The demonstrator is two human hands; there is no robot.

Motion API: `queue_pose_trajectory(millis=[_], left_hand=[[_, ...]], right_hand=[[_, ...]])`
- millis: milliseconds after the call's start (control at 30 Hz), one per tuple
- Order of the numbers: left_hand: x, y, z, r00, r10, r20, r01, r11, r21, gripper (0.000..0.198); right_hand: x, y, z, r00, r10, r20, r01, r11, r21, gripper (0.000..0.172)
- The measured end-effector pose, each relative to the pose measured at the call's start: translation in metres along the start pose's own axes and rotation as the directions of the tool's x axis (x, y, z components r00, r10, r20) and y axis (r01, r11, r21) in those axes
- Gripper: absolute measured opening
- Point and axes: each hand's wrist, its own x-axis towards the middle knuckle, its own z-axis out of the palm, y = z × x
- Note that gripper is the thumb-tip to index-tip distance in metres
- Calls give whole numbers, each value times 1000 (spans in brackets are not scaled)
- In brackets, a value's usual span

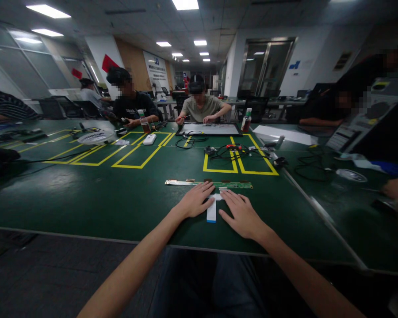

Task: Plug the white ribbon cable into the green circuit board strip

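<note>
A long, narrow green circuit board (240, 185) lies crosswise on the green table in front of me. A white flat ribbon cable (211, 211) with a blue end runs from near the board's middle toward me, between my hands. My left hand (196, 200) lies flat, its fingertips at the board's near edge and its thumb beside the cable. Flat too, my right hand (241, 215) has its fingers stretched toward the cable's upper end and the small connector (223, 189). Whether the fingertips press on the cable or board is hard to tell.
Yellow tape outlines (137, 167) mark the table. Farther off are tangled black cables (219, 152), a white device (150, 139), two bottles and a white panel (208, 129), where a person sits working. Other people sit left and right; a computer case (368, 115) stands at the right.
</note>
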Motion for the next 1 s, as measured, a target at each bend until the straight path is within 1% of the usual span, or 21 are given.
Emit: queue_pose_trajectory(millis=[233,400,600,700,767,900,1000], left_hand=[[0,0,-2,1000,-1,1,1,1000,8,62],[0,1,-3,1000,2,7,-2,1000,3,62],[3,-1,-5,1000,-5,-7,5,1000,-23,55],[9,-4,-6,1000,24,-13,-25,999,-33,50],[13,-6,-4,999,49,-9,-49,998,-42,47],[18,-7,3,999,40,-1,-40,997,-63,54],[18,-8,7,999,37,-1,-37,997,-61,55]], right_hand=[[1,-1,-4,1000,12,25,-12,1000,3,68],[2,-1,-4,1000,9,18,-9,1000,2,67],[2,-1,-4,1000,20,20,-20,1000,14,68],[3,-1,-5,999,25,22,-26,999,21,68],[3,0,-6,999,29,26,-30,999,21,69],[3,-1,-7,999,26,27,-27,999,22,69],[3,-1,-7,999,33,30,-34,999,16,70]])
